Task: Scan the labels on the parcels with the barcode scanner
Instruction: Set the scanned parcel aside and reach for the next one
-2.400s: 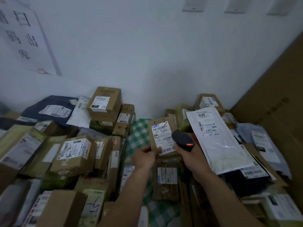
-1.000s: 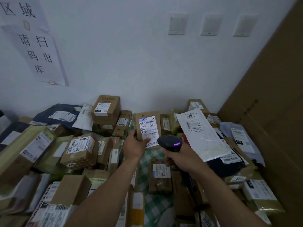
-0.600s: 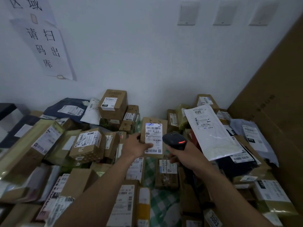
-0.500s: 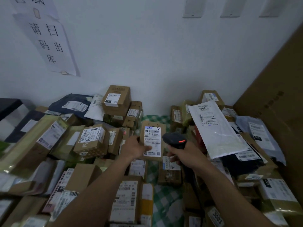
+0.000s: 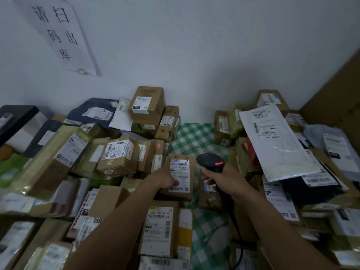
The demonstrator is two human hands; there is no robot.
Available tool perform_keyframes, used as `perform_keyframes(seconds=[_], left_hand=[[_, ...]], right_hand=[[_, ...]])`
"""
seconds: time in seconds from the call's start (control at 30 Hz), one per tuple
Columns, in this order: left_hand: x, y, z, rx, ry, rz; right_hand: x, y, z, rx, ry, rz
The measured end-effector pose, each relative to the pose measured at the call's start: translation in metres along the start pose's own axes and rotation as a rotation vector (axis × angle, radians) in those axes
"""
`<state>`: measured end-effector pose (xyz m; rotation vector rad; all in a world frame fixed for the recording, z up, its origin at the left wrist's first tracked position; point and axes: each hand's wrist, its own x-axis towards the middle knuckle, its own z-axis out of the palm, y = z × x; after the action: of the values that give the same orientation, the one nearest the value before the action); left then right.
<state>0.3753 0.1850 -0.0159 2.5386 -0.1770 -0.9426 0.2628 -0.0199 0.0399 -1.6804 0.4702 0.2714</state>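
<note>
My left hand (image 5: 164, 178) grips a small brown parcel (image 5: 191, 172) by its left edge, thumb across its white label (image 5: 181, 175), which faces me. Black marker digits are written above the label. My right hand (image 5: 224, 177) grips the handle of a black barcode scanner (image 5: 210, 162), whose head sits just right of the parcel with a red light lit on top. The scanner's cable (image 5: 238, 236) hangs down beside my right forearm.
Labelled cardboard boxes (image 5: 118, 152) pile up on the left, more boxes and a white mailer bag (image 5: 272, 141) on the right. A green checked cloth (image 5: 194, 137) shows between the piles. A large cardboard sheet (image 5: 339, 90) leans at the right. A paper sign (image 5: 60, 34) hangs on the wall.
My left hand has lowered the small parcel toward the pile, still holding it. The scanner stays beside it; its light went from purple to red.
</note>
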Motion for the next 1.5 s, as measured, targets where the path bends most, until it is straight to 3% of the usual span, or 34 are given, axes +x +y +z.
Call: perform_keyframes(seconds=[0.1,0.2,0.27,0.37,0.53,0.63,0.8,0.9,1.1,1.2,1.27,1.5], left_hand=[[0.001,0.008,-0.003,0.116,0.086,-0.005],[0.009,0.027,0.001,0.219,0.181,0.163],[0.017,0.037,0.009,0.3,0.144,0.237],[0.024,0.035,0.023,0.368,0.102,0.206],[0.02,0.031,0.034,0.34,0.231,0.144],[0.021,0.043,0.041,0.321,0.189,0.098],[0.034,0.089,0.066,0.074,0.312,0.404],[0.056,0.099,0.107,-0.087,0.198,0.303],[0.092,0.072,0.189,-0.382,0.169,-0.046],[0.126,0.046,0.228,-0.495,0.142,-0.135],[0.155,0.024,0.25,-0.554,0.17,-0.152],[0.084,0.069,0.19,-0.705,0.187,-0.108]], right_hand=[[0.004,0.004,-0.005,0.007,0.001,0.019],[0.006,0.007,-0.01,0.025,0.005,0.029],[0.008,0.009,-0.014,0.023,0.007,0.035],[0.008,0.014,-0.019,0.019,0.017,0.037],[0.007,0.023,-0.031,0.025,0.059,0.023],[0.008,0.027,-0.038,0.013,0.071,0.031],[0.01,0.033,-0.055,-0.005,0.131,0.025],[0.012,0.038,-0.065,-0.005,0.161,0.044],[0.018,0.057,-0.071,-0.039,0.189,0.102],[0.023,0.069,-0.07,-0.038,0.189,0.13],[0.025,0.074,-0.07,-0.04,0.172,0.13],[0.028,0.076,-0.068,-0.081,0.158,0.141]])
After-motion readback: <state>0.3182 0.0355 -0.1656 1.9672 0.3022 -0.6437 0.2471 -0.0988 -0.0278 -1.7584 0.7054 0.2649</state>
